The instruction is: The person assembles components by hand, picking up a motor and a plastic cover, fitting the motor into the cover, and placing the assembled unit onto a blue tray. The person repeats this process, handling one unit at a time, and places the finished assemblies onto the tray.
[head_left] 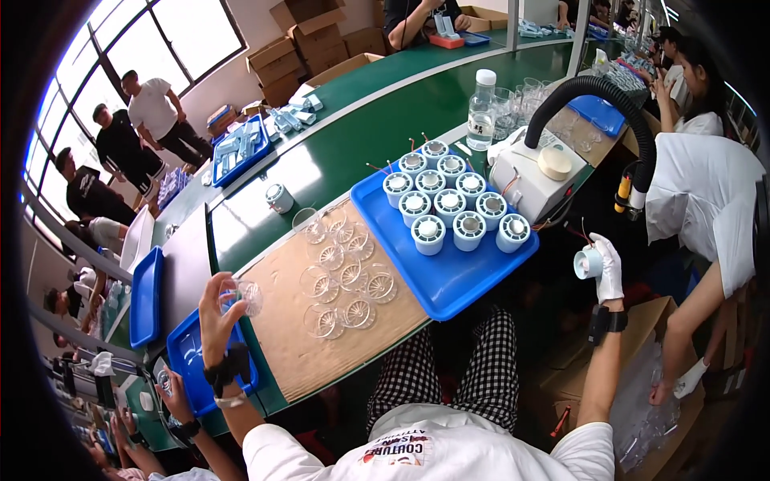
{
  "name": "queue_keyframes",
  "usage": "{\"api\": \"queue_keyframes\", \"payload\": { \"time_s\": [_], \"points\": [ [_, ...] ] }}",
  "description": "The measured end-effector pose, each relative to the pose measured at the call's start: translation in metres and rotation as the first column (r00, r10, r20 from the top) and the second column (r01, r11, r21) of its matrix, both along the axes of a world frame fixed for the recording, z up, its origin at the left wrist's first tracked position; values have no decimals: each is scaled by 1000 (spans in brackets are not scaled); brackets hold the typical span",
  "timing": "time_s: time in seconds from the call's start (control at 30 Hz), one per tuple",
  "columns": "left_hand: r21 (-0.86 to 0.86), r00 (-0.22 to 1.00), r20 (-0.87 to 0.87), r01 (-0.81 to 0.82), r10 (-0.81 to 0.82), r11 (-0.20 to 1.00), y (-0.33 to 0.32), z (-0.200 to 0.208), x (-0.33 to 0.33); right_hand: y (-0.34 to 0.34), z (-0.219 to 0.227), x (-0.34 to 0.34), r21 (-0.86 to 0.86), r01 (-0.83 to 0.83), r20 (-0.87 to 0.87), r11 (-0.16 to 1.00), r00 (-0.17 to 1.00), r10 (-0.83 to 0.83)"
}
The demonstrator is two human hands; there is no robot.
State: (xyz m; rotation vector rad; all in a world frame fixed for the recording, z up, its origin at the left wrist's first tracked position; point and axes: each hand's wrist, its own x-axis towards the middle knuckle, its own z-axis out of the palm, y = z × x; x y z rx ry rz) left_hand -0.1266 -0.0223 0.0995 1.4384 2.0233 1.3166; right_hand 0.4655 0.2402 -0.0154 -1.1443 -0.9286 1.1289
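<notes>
Clear plastic catches the light in the head view: a shallow cup (250, 298) is pinched between the thumb and fingers of the bare left hand (218, 314), raised at the left of a cardboard sheet (293, 362). More clear cups (351, 274) stand close together on that sheet. Off to the right, away from the bench, the white-gloved right hand (609, 268) is closed around a pale blue round housing (588, 263), thin wires rising near it. Between the hands, a blue tray (449, 295) carries similar housings (431, 183), crowded toward its far and right sides.

The smooth cup could slip if the fingertip hold loosens. Loose wires might snag if the housing brushes something. The tray's near edge seems to reach the bench edge, so a knock from a knee or forearm could tip it.
</notes>
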Motion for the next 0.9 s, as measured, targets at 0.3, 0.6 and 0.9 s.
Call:
{"api": "queue_keyframes", "payload": {
  "time_s": [0.3, 0.6, 0.9],
  "points": [
    [320, 26, 859, 752, -511, 577, 119, -34, 276, -16, 11, 39, 168, -172, -726, 971, 645, 240],
    [235, 28, 912, 782, -410, 577, 261, -66, 494, -111, -29, 49, -34, 81, -702, 996, 707, -81],
    [-64, 410, 674, 861, -614, 505, 262, -97, 521, -156, -31, 41, -92, 149, -561, 984, 809, -175]
  ]
}}
